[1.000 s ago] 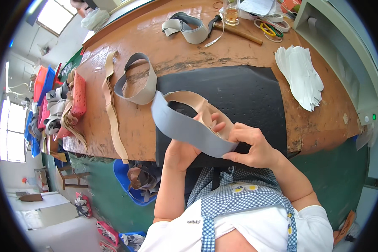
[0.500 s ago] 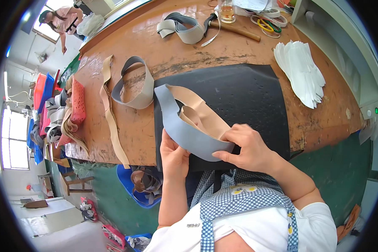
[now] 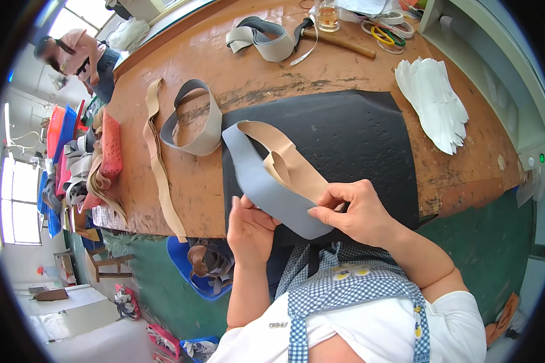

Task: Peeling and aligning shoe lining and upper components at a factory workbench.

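At upper left of the frame, co-worker [image 3: 82, 53]: bent forward, in a pink top.
Pink basket [image 3: 111, 142]: at the left, heaped with grey and tan strips.
Tan strip [image 3: 163, 187]: laid lengthwise on the brown desk [image 3: 130, 196], left of centre.
Grey loop [image 3: 207, 138]: open ring, just right of the tan strip.
Blue basin [image 3: 180, 263]: lower left of centre, below the desk edge, holding brown and grey strips.
Left hand [image 3: 250, 228]: partly open, fingers curled at the lower left edge of the grey-and-tan band; cannot tell whether gripping.
Grey-and-tan band [image 3: 272, 196]: centre of the frame, above the lower left part of the black mat [image 3: 351, 130], curved into a loop, grey face outward, tan face inward.
Right hand [image 3: 360, 212]: closed to a pinch, thumb and fingers on the band's right end.
Wooden handle [image 3: 345, 45]: upper right of centre.
White pieces [image 3: 430, 103]: fanned in a pile, upper right.
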### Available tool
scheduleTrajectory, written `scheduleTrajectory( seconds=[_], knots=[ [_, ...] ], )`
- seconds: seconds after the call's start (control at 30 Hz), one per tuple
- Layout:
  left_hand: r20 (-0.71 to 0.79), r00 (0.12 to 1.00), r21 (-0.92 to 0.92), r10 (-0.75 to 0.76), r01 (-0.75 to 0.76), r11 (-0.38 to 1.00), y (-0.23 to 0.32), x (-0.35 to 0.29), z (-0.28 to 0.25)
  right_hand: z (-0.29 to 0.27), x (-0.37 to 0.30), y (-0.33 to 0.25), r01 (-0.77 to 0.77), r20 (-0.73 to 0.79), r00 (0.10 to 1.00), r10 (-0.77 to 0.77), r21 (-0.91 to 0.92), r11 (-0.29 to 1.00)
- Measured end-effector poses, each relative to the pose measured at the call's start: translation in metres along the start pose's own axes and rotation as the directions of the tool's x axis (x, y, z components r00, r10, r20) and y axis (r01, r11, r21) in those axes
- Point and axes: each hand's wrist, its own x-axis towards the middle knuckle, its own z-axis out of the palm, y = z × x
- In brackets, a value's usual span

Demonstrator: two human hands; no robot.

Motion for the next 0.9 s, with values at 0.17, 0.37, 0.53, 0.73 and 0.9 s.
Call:
scheduleTrajectory(
  seconds=[0.17, 0.37, 0.53, 0.73, 0.9],
  knots=[
    [-0.084, 0.991, 0.391, 0.104, -0.064, 0.918, -0.005, -0.001, 0.003, 0.002, -0.002, -0.001, 0.001, 0.061, 0.998, 0.002, -0.039, 0.999],
    [-0.107, 0.988, 0.415, 0.108, -0.054, 0.908, -0.010, 0.000, 0.009, 0.012, 0.004, -0.007, -0.018, 0.022, 1.000, 0.019, -0.036, 0.999],
    [-0.118, 0.987, 0.427, 0.106, -0.046, 0.903, -0.002, 0.003, 0.004, 0.010, 0.002, -0.009, -0.054, 0.072, 0.996, 0.058, -0.059, 0.997],
    [-0.098, 0.987, 0.519, 0.127, -0.058, 0.853, -0.006, 0.002, 0.015, 0.014, 0.010, -0.007, -0.013, -0.014, 1.000, 0.013, -0.041, 0.999],
    [-0.144, 0.985, 0.452, 0.094, -0.019, 0.892, 0.000, 0.008, 0.010, 0.014, 0.005, -0.004, 0.003, 0.009, 1.000, -0.003, -0.008, 1.000]
  ],
)
